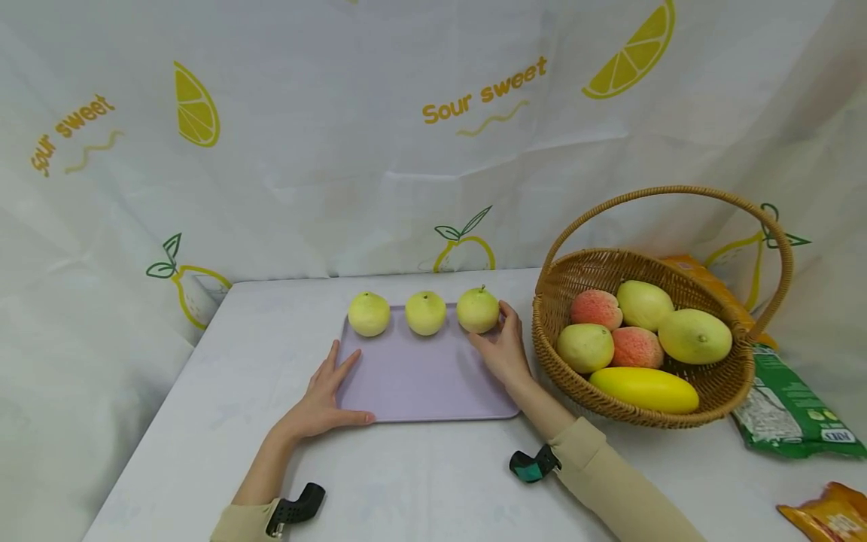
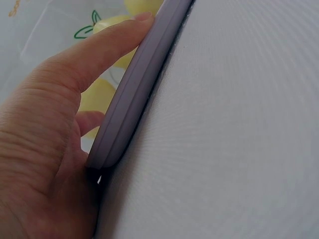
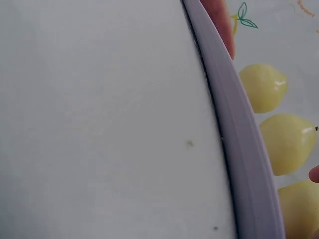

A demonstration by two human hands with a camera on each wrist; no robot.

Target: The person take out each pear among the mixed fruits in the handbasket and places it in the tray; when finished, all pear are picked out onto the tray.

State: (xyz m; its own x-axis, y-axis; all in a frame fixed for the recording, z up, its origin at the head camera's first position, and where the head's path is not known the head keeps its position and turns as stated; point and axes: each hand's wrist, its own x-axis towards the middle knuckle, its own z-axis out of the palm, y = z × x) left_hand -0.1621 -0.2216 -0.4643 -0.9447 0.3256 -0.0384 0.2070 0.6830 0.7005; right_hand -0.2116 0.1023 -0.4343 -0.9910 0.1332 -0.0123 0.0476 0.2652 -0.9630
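Three pale yellow-green pears stand in a row along the far edge of a lilac tray (image 1: 427,384): a left pear (image 1: 369,314), a middle pear (image 1: 425,313) and a right pear (image 1: 477,309) with a short stem. My right hand (image 1: 504,354) holds the right pear, thumb at its near side and fingers around its right side. Spread over the tray's left side is my left hand (image 1: 321,403), its thumb on the near rim. The left wrist view shows that thumb (image 2: 107,47) lying straight against the tray rim (image 2: 132,94).
Right of the tray stands a wicker basket (image 1: 555,373) with a tall handle, holding peaches, several yellow-green fruits and a long yellow fruit (image 1: 643,389). Beyond it lie a green packet (image 1: 789,406) and an orange packet (image 1: 829,516). A printed white curtain (image 1: 305,150) hangs behind the table.
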